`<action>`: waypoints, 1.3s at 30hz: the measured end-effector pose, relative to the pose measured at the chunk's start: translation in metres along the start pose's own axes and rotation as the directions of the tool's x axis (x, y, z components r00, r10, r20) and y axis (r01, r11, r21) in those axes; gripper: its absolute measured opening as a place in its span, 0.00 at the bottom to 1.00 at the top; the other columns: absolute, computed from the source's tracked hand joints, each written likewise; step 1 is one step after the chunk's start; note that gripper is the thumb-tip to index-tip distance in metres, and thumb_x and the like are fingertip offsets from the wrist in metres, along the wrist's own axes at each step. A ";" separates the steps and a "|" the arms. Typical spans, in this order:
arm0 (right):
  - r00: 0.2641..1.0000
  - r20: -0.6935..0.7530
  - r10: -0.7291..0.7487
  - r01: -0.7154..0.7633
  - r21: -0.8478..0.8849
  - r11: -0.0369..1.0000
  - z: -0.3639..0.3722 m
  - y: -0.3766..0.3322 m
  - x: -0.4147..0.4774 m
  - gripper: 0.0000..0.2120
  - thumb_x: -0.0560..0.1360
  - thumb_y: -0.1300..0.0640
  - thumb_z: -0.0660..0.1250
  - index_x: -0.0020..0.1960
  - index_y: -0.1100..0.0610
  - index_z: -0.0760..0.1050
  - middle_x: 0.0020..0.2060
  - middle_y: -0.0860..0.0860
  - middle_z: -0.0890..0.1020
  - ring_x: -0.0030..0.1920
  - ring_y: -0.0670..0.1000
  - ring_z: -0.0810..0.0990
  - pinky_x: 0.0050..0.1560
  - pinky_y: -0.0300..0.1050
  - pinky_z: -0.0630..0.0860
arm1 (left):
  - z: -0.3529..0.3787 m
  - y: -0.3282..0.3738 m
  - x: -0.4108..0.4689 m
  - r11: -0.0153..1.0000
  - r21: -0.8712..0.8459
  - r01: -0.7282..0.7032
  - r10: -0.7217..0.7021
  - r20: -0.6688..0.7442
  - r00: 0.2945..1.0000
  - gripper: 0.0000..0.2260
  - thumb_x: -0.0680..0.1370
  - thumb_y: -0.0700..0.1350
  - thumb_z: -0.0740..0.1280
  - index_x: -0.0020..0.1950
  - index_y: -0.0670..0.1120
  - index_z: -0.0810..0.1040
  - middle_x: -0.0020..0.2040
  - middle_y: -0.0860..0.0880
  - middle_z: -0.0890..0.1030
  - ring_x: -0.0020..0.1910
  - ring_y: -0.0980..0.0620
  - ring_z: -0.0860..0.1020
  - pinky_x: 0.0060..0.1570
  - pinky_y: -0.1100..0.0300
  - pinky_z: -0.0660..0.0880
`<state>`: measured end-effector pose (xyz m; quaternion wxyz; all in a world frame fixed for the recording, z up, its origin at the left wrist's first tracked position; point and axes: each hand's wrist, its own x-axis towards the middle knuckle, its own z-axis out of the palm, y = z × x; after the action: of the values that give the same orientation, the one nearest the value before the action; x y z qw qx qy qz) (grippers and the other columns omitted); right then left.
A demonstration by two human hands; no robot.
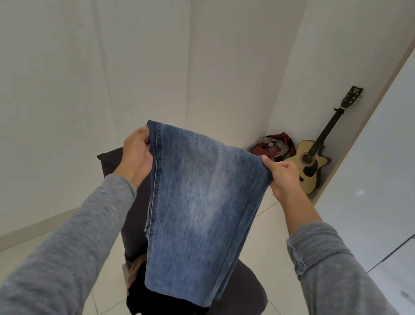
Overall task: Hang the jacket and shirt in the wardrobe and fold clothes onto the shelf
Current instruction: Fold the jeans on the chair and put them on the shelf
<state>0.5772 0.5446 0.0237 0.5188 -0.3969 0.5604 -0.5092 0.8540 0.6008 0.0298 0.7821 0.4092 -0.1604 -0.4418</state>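
Two grips hold a folded pair of blue jeans (197, 210) in the air above a dark chair (238, 313). The left grip (136, 155) clasps the upper left edge by the seam, and the right grip (284, 177) pinches the upper right corner. The jeans hang down over a black garment (161, 312) heaped on the chair seat; whether they touch it is unclear. White wardrobe drawers (406, 273) stand at the right. An acoustic guitar (310, 160) leans in the corner beside a red bag (274, 146).

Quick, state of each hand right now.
Left hand: grips one top corner of the jeans.
Right hand: pinches the other corner.
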 end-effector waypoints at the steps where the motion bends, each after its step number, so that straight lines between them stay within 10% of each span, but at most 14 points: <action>1: 1.000 -0.016 -0.002 0.002 0.004 1.000 -0.002 0.001 -0.001 0.12 0.73 0.59 0.71 0.46 0.62 0.68 0.61 0.64 0.74 0.63 0.59 0.73 0.60 0.54 0.74 | 0.004 0.001 -0.001 1.000 -0.021 0.010 -0.010 0.005 1.000 0.09 0.79 0.36 0.60 0.40 0.42 0.75 0.35 0.48 0.75 0.34 0.53 0.75 0.42 0.59 0.77; 10: 0.998 0.033 0.051 -0.056 0.174 0.983 -0.004 0.015 -0.010 0.11 0.77 0.61 0.66 0.40 0.56 0.65 0.63 0.62 0.74 0.62 0.59 0.74 0.63 0.58 0.72 | 0.020 0.010 -0.015 0.980 -0.190 0.050 -0.039 0.059 0.997 0.03 0.78 0.35 0.64 0.47 0.39 0.77 0.40 0.45 0.79 0.41 0.49 0.79 0.56 0.51 0.77; 19: 0.999 0.043 0.017 -0.028 0.283 0.959 0.011 0.042 -0.011 0.15 0.73 0.55 0.71 0.38 0.56 0.64 0.42 0.55 0.73 0.49 0.53 0.73 0.52 0.48 0.75 | 0.034 0.025 -0.023 0.974 -0.225 -0.003 0.020 0.076 0.997 0.03 0.77 0.34 0.64 0.45 0.40 0.77 0.43 0.44 0.79 0.44 0.49 0.79 0.59 0.50 0.75; 30: 0.997 -0.074 0.007 0.003 0.145 0.989 0.032 0.071 -0.026 0.18 0.74 0.44 0.66 0.38 0.55 0.64 0.37 0.51 0.71 0.42 0.52 0.73 0.53 0.53 0.76 | 0.035 0.032 -0.032 0.964 -0.264 -0.025 0.040 0.050 0.998 0.08 0.78 0.35 0.63 0.41 0.41 0.77 0.32 0.48 0.82 0.36 0.52 0.80 0.45 0.57 0.79; 39: 0.984 -0.076 -0.161 0.175 0.254 0.951 0.040 0.084 -0.035 0.08 0.74 0.56 0.70 0.42 0.53 0.71 0.46 0.54 0.78 0.50 0.52 0.77 0.60 0.53 0.75 | 0.029 0.036 -0.032 0.948 -0.318 -0.016 0.021 0.013 1.000 0.08 0.78 0.35 0.63 0.40 0.41 0.76 0.36 0.46 0.81 0.38 0.51 0.80 0.47 0.55 0.79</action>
<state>0.6285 0.5861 -0.0505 0.5056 -0.3579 0.4669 -0.6311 0.8385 0.6227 0.0787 0.8405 0.2726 -0.0972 -0.4579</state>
